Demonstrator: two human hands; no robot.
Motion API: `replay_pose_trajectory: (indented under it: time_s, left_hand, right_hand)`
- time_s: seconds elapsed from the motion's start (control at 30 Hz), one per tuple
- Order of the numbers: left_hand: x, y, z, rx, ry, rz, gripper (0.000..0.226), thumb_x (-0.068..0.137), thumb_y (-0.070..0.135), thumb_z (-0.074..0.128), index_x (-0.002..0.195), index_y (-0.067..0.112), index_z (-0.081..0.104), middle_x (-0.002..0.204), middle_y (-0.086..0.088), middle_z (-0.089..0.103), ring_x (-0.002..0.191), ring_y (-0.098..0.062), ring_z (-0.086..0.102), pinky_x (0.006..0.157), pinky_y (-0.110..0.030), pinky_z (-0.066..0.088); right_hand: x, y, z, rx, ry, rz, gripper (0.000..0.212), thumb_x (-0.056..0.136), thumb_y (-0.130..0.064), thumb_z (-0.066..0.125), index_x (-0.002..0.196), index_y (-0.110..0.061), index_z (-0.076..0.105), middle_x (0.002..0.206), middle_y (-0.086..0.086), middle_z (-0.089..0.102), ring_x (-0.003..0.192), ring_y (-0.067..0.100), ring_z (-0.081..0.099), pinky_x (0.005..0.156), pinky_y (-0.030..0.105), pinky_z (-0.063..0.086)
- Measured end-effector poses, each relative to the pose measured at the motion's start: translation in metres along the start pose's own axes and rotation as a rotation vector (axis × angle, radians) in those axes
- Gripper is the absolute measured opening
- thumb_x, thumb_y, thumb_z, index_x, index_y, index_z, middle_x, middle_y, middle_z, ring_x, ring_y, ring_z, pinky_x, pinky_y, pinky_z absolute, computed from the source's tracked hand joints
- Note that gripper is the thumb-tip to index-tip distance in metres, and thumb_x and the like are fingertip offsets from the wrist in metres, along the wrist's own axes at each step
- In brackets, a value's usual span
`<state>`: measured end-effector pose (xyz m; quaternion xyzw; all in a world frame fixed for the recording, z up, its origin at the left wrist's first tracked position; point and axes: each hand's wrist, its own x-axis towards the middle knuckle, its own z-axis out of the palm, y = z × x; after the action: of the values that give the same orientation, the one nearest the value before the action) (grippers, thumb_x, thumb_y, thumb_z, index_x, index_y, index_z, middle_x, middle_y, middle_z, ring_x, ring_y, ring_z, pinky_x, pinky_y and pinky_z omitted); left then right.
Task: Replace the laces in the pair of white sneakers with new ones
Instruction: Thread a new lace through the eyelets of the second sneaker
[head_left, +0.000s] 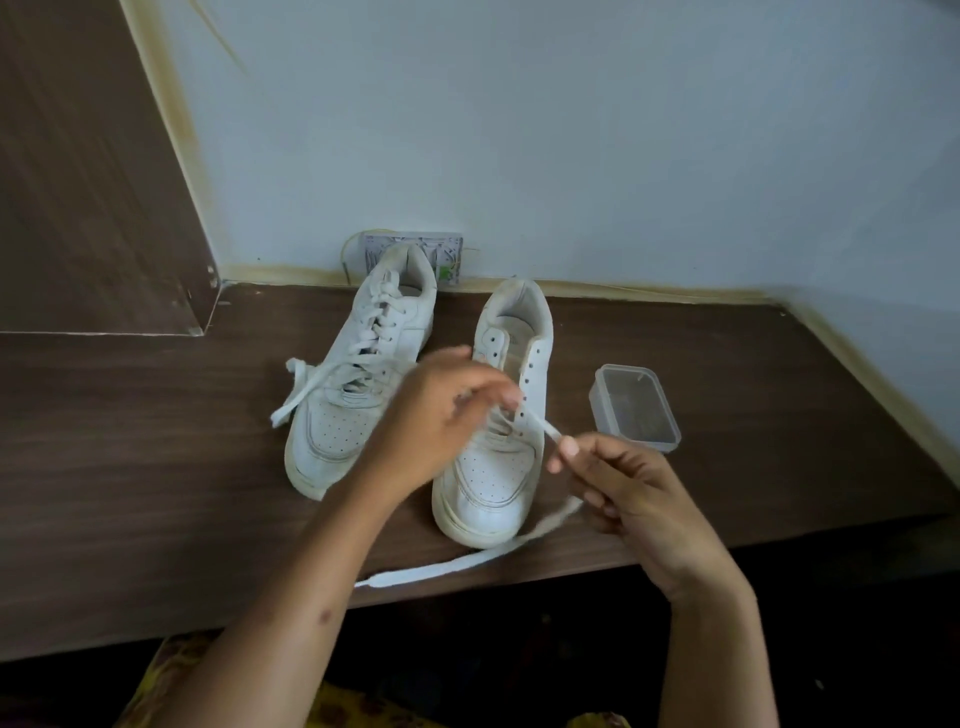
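Two white sneakers stand on a dark wooden table, toes toward me. The left sneaker (358, 374) is laced, with loose ends trailing off to its left. The right sneaker (498, 426) has only its lower eyelets laced. My left hand (441, 410) hovers over the right sneaker's eyelets with curled fingers, pinching the lace there; it is blurred. My right hand (618, 488) pinches a white lace (545, 428) coming out of an eyelet on the sneaker's right side. The rest of that lace (467, 564) trails across the table's front edge.
A small clear plastic box (636, 408) sits to the right of the right sneaker. An electrical socket plate (447, 260) is on the wall behind the sneakers. A wooden panel (93, 171) rises at the left. The table's front edge (675, 556) runs below my hands.
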<state>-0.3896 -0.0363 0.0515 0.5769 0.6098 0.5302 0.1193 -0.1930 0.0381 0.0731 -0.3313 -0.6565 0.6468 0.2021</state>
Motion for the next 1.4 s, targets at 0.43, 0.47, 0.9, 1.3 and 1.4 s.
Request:
replay_pose_trajectory:
  time_s: [0.43,0.47,0.9,1.3,1.4]
  left_hand:
    - [0.0,-0.035,-0.04,0.364,0.534,-0.117,0.022,0.095,0.026,0.059,0.11,0.017,0.072,0.11,0.0,0.064,0.101,-0.019,0.061,0.092,-0.044,0.048]
    - [0.002,-0.029,-0.033,0.318,0.431,-0.04,0.026,0.095,0.03,0.058,0.114,0.018,0.07,0.116,0.002,0.063,0.108,-0.016,0.059,0.097,-0.042,0.045]
    - [-0.001,-0.018,-0.01,0.125,0.039,0.075,0.01,0.094,0.023,0.062,0.095,0.02,0.071,0.068,0.016,0.061,0.071,-0.005,0.061,0.116,-0.025,0.026]
    - [-0.008,-0.023,-0.046,0.665,0.251,-0.11,0.026,0.073,0.05,0.057,0.069,0.031,0.073,0.067,0.014,0.054,0.071,-0.011,0.044,0.073,-0.025,0.028]
    - [-0.005,-0.023,-0.034,0.586,0.216,-0.02,0.025,0.081,0.054,0.057,0.082,0.037,0.075,0.09,0.019,0.061,0.091,-0.01,0.051,0.088,-0.033,0.029]
  right_hand:
    - [-0.001,0.001,-0.015,-0.138,0.206,-0.011,0.036,0.097,-0.037,0.047,0.081,-0.012,0.065,0.057,-0.006,0.034,0.05,0.003,0.031,0.048,0.015,0.032]
    - [0.001,0.001,-0.01,-0.143,0.157,-0.021,0.036,0.095,-0.038,0.048,0.084,-0.008,0.063,0.057,-0.006,0.035,0.05,0.003,0.032,0.047,0.015,0.032]
    - [0.016,0.003,0.007,-0.032,-0.015,-0.153,0.01,0.082,-0.009,0.07,0.09,-0.002,0.072,0.072,0.001,0.064,0.061,0.006,0.054,0.059,0.016,0.046]
    - [0.029,0.013,0.016,-0.421,0.275,-0.298,0.026,0.093,0.003,0.059,0.099,-0.017,0.075,0.091,-0.005,0.073,0.089,-0.001,0.067,0.079,0.012,0.048]
    - [0.034,0.01,0.026,-0.357,0.353,-0.333,0.021,0.089,-0.001,0.067,0.102,-0.017,0.07,0.085,-0.009,0.075,0.086,0.003,0.07,0.08,0.019,0.053]
